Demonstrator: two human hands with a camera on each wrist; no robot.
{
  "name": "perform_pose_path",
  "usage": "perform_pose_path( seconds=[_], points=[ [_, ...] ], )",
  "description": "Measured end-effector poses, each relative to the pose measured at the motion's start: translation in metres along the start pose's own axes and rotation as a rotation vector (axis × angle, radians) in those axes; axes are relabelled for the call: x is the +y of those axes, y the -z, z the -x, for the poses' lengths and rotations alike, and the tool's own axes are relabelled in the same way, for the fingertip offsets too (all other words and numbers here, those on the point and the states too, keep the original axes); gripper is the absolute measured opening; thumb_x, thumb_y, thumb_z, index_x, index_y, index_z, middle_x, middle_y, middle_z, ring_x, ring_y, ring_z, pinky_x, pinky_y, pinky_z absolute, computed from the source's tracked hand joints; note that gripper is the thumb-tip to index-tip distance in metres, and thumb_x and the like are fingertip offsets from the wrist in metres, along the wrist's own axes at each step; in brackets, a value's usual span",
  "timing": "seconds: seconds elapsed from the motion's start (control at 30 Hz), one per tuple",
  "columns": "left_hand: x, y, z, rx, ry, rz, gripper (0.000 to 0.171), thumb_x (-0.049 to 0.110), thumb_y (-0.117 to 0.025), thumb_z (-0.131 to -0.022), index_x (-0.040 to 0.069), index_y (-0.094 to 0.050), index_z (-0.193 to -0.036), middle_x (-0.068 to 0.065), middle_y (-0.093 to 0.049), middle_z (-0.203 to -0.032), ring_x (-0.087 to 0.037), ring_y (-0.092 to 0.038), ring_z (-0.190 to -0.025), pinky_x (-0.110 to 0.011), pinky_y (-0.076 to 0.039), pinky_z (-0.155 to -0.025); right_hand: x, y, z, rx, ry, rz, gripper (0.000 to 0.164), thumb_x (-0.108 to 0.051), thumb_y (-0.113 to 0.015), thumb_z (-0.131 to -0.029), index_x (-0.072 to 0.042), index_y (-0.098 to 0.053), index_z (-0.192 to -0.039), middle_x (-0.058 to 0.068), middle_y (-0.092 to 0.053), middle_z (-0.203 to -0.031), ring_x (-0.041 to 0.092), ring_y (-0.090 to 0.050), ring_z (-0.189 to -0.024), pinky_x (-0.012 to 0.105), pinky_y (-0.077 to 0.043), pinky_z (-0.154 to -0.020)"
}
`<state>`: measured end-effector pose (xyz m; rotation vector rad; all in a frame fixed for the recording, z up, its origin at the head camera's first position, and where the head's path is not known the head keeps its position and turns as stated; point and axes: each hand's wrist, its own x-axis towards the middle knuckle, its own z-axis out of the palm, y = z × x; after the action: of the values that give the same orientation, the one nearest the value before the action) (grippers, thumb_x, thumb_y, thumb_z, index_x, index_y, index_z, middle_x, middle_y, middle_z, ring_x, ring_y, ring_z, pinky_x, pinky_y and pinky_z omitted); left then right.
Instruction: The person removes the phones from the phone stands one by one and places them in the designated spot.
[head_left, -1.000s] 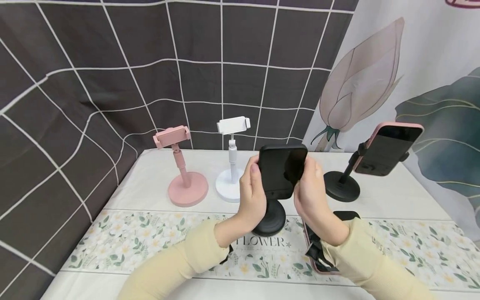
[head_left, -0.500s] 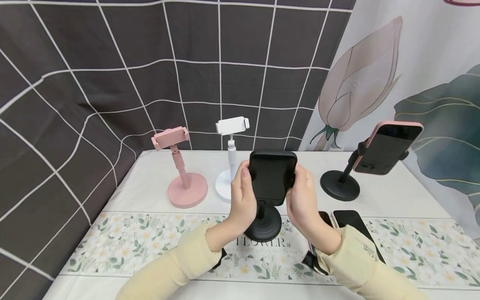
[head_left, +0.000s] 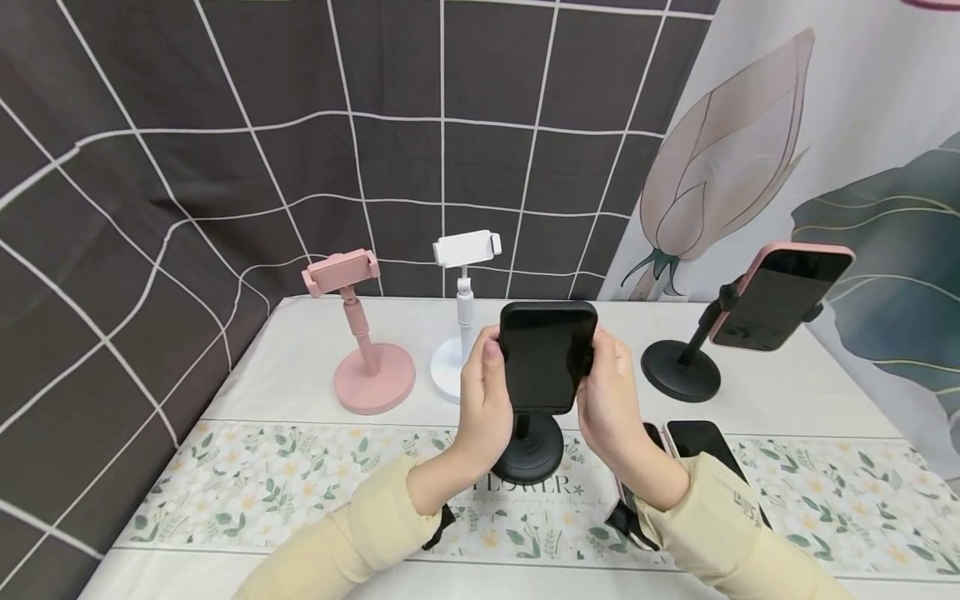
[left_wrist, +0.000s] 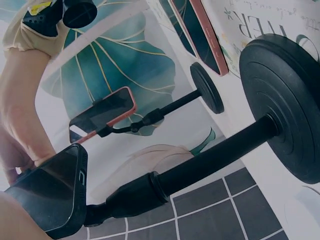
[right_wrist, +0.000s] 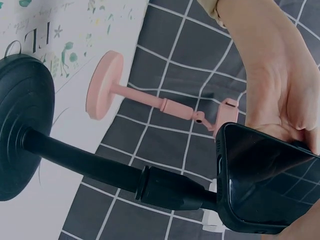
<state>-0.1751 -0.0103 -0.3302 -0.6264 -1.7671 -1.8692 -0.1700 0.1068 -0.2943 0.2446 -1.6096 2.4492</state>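
A black phone sits upright in the holder of a black phone stand, its dark screen facing me. My left hand grips the phone's left side, thumb along the edge. On the opposite side, my right hand holds the right edge. The fingers behind the phone are mostly hidden in the head view. Both wrist views show the stand's pole running from the round base to the joint behind the phone.
Behind stand a pink phone stand and a white one, both without phones. At right, another black stand carries a pink-edged phone. Two phones lie by my right forearm, one a dark-screened phone. A grid-patterned cloth hangs behind.
Over the first half second the phone, its stand and both hands moved left and slightly toward me, and the phone straightened. Since then they have stayed nearly still.
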Motion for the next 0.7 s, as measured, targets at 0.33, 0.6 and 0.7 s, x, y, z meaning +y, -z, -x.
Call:
perform_pose_path(
  seconds=[0.33, 0.6, 0.7],
  points=[
    [-0.006, 0.005, 0.003, -0.032, -0.057, 0.023, 0.064, 0.048, -0.022, -0.098, -0.008, -0.050, -0.112, -0.022, -0.056, -0.093, -0.009, -0.049, -0.083, -0.025, -0.043, -0.075, 0.001, 0.003, 0.003, -0.038, 0.034, -0.005, 0.043, -0.010, -0.029, -0.100, -0.021, -0.061, -0.074, -0.011, -0.058, -0.075, 0.001, -0.056, -0.072, 0.017, -0.045, -0.065],
    [-0.019, 0.023, -0.001, -0.151, -0.126, 0.042, 0.071, 0.051, -0.020, -0.098, -0.013, -0.041, -0.120, -0.031, -0.059, -0.107, -0.014, -0.061, -0.100, -0.031, -0.051, -0.086, 0.003, 0.007, -0.002, -0.054, 0.326, 0.141, 0.031, -0.010, -0.032, -0.100, -0.016, -0.062, -0.096, -0.007, -0.061, -0.093, 0.006, -0.058, -0.083, 0.018, -0.046, -0.073],
    [-0.020, 0.027, -0.002, -0.188, -0.145, 0.000, 0.071, 0.053, -0.021, -0.098, -0.011, -0.037, -0.122, -0.031, -0.062, -0.106, -0.026, -0.066, -0.098, -0.032, -0.053, -0.083, -0.004, 0.005, -0.007, -0.037, 0.532, 0.236, 0.026, -0.007, -0.035, -0.096, -0.013, -0.058, -0.107, -0.003, -0.061, -0.103, 0.011, -0.060, -0.095, 0.021, -0.045, -0.085]
  ],
)
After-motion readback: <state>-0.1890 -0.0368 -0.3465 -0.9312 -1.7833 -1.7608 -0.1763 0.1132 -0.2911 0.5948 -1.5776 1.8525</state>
